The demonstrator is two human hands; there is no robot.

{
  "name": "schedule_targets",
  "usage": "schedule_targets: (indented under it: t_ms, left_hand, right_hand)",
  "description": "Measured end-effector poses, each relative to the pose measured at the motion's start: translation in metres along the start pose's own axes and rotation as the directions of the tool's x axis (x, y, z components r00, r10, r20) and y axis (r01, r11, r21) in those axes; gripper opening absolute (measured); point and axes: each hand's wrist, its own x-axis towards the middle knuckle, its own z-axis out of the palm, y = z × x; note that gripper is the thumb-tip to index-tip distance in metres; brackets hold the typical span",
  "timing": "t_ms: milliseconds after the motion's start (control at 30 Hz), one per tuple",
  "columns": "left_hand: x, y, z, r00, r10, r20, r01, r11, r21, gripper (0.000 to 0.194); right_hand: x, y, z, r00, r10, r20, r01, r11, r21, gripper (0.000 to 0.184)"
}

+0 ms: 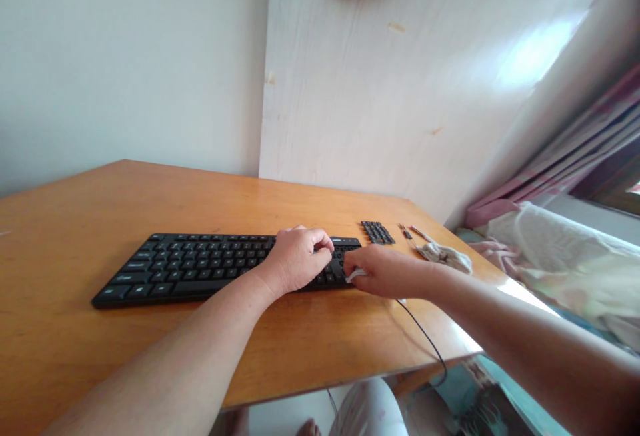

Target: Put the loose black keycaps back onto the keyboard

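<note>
A black computer keyboard [200, 266] lies on the wooden table. My left hand [300, 256] rests across its right part with the fingers curled; thumb and index tips come close together, and the other fingertips are hidden. Over the keyboard's right end, my right hand [375, 269] is closed on a small white cloth or tissue [356, 275] that pokes out from under the fingers. Between the two hands, part of the number pad [337, 264] shows bare sockets without caps. Several loose keycaps [377, 232] stand in rows just behind the right end.
To the right lie a crumpled greyish cloth [445, 256], a pen-like stick [419, 232] and a small dark tool [406, 232]. A black cable [425, 335] runs over the table's front edge. A wall panel [340, 103] stands behind; a bed with covers [565, 249] is at right.
</note>
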Motion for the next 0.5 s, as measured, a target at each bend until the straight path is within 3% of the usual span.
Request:
schedule_targets:
  t_ms: [300, 500]
  left_hand:
    - [0.000, 0.000, 0.001, 1.000, 0.004, -0.004, -0.004, 1.000, 0.025, 0.019]
    - [0.000, 0.002, -0.001, 1.000, 0.001, -0.005, -0.001, 0.999, 0.032, 0.018]
  right_hand:
    - [-0.011, 0.028, -0.001, 0.994, 0.097, 0.055, -0.087, 0.983, -0.162, 0.022]
    - [-0.002, 0.012, -0.008, 0.993, 0.069, 0.101, -0.055, 0.990, -0.129, 0.020]
